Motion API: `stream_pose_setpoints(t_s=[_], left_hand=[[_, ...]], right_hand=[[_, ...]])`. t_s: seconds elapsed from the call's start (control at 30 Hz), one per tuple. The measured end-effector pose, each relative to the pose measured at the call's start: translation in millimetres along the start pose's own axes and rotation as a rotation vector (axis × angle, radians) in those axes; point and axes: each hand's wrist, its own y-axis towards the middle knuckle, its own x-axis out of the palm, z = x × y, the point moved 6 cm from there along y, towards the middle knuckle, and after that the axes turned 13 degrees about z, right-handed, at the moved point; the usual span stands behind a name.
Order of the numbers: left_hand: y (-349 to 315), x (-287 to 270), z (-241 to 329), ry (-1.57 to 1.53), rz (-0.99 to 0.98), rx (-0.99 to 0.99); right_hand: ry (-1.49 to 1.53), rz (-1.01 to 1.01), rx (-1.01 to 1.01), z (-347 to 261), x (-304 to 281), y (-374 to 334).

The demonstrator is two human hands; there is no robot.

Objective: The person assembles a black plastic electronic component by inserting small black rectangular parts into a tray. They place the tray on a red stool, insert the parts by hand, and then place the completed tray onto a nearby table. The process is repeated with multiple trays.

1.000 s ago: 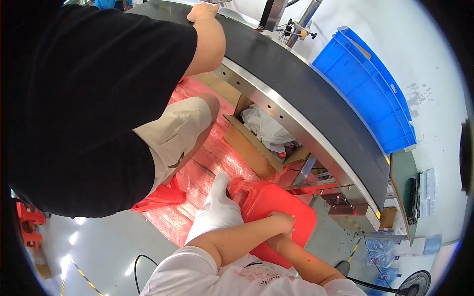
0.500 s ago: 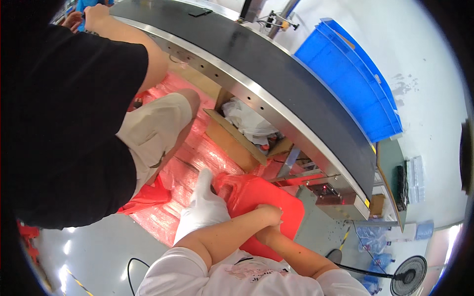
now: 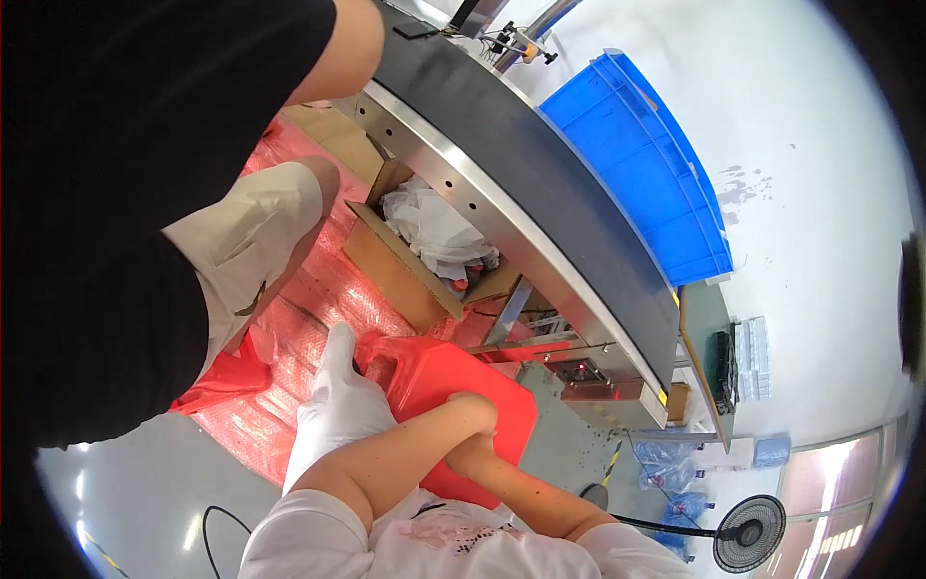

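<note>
My left hand (image 3: pixel 473 413) and my right hand (image 3: pixel 470 455) meet in front of my body, touching each other above a red plastic piece (image 3: pixel 516 400) with rounded corners, perhaps a stool. The left hand's fingers are curled closed, and whatever lies inside is hidden. Below it, the right hand's fingers are mostly covered, so their state does not show. To the left of the red piece is a white-clad leg (image 3: pixel 338 410).
A dark conveyor belt (image 3: pixel 521 154) with a metal side curves ahead, a blue crate (image 3: pixel 641 174) behind it. Below stands a cardboard box (image 3: pixel 395 275) of white plastic bags. Someone in a black shirt (image 3: pixel 125 222) is close on my left. A black fan (image 3: pixel 749 534) stands at right.
The whole scene has shifted left in the picture, as my view turned right. My hands stay together over the red piece. The neighbour's hands have gone out of sight.
</note>
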Motion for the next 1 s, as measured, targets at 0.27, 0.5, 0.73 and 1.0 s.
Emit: stream_pose_setpoints(t_s=[0.27,0.5,0.73,1.0], left_hand=[[-5,-18,3,-0.015,0.14,0.08],[-3,-44,-10,-0.065,0.164,0.034],[-32,-84,-15,-0.181,0.291,-0.026],[-43,-88,-12,-0.164,0.269,0.024]], right_hand=[[0.0,-0.245,0.049,5,0,-1],[-0.099,-0.059,0.137,4,-20,-7],[-0.058,0.078,0.195,3,-26,-15],[-0.181,-0.155,0.174,3,-21,-5]])
